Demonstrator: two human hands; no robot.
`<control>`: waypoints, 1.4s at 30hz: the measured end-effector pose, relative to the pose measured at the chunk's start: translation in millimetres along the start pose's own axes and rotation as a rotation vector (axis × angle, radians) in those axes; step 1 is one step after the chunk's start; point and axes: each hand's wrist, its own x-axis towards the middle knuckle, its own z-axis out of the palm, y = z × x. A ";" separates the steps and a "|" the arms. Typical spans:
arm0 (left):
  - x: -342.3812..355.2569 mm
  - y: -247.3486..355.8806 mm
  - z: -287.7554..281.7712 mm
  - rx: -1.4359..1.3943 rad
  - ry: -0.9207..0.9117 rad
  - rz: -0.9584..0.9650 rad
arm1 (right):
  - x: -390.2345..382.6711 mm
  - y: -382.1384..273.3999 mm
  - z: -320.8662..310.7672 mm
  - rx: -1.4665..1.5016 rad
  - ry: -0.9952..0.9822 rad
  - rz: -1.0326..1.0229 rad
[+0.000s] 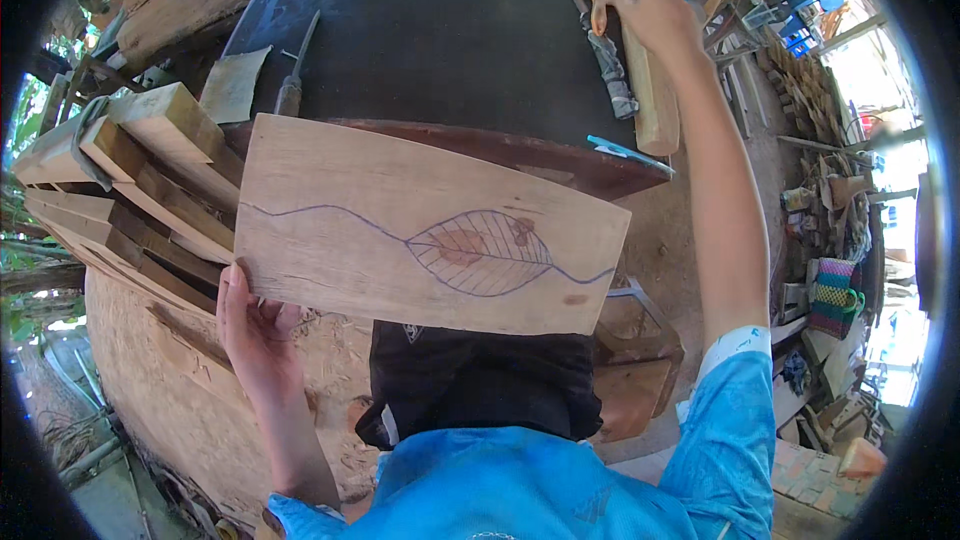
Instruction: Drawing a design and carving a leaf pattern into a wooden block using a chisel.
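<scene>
My left hand (pixel 262 330) grips the lower left corner of a pale wooden board (pixel 330 170), its thumb and fingers closed around the edge. A leaf with a wavy line running out on both sides is drawn on the board in dark ink. At the far right of the dark table, my right hand (pixel 662 22) is closed on a small brown wooden tool (pixel 598 2), its exact kind unclear. Beside that tool lies a long tool with a wrapped handle (pixel 612 75). Close by is a wooden bar (pixel 652 105). A light blue pen (pixel 628 153) rests on the table's near right corner.
The dark tabletop (pixel 450 40) carries a pointed tool with a handle (pixel 290 90) and a piece of tan sheet (pixel 235 85) at left. Thick timbers (pixel 150 160) are stacked on the left. Behind the board stands a wooden stool-like frame (pixel 645 340). A woven basket (pixel 835 295) sits far right.
</scene>
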 end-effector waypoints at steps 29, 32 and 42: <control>3.5 -3.1 33.9 -0.053 -0.050 0.077 | -242.2 12.2 -6.7 0.224 0.228 -0.215; 3.8 -16.2 48.4 -0.112 -0.087 0.048 | -257.2 26.3 -23.1 0.356 0.068 -0.223; 27.6 -58.9 81.0 -0.219 -0.084 -0.170 | -330.6 17.1 -45.9 0.909 0.121 0.154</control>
